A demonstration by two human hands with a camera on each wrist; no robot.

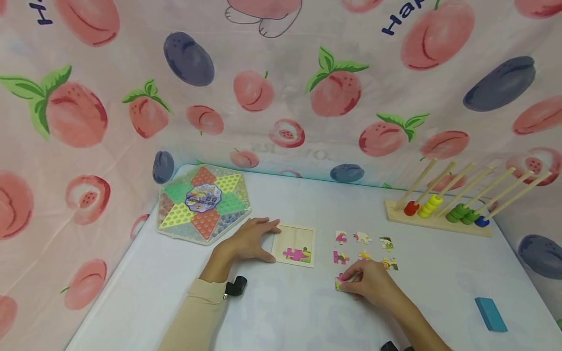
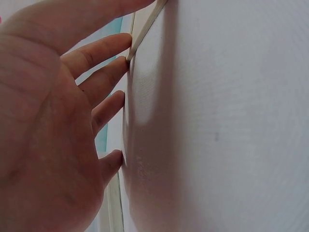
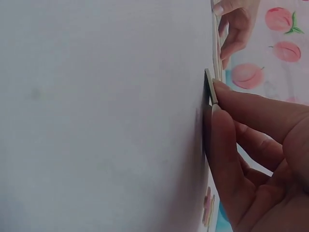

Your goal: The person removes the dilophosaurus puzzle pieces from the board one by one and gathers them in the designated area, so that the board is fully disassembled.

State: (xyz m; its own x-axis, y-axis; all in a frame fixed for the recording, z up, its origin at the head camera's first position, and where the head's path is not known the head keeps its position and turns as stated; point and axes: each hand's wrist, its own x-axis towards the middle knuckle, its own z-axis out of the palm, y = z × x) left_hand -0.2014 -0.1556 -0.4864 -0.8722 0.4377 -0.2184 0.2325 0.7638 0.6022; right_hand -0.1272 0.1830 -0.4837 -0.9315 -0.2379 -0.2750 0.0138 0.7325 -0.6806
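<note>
My left hand (image 1: 248,241) touches the left side of a shallow wooden puzzle tray (image 1: 285,234). Its thumb is at the lower corner and its fingers are near the upper one. In the left wrist view the fingers (image 2: 104,77) are spread and nearly straight, with tips at the tray's edge. Joined pink and green pieces (image 1: 296,254) lie in the tray's bottom right. Between thumb and forefinger, my right hand (image 1: 373,282) pinches a puzzle piece (image 1: 337,283); the right wrist view shows this thin piece (image 3: 210,86) tilted edge-on. Loose puzzle pieces (image 1: 340,237) lie in rows beyond that hand.
A star-patterned Chinese checkers board (image 1: 228,204) lies at the back left. On the back right stands a wooden peg counter (image 1: 439,222) with coloured beads. A blue block (image 1: 491,314) rests at the front right. Fruit-printed cloth (image 1: 281,97) hangs behind the white table.
</note>
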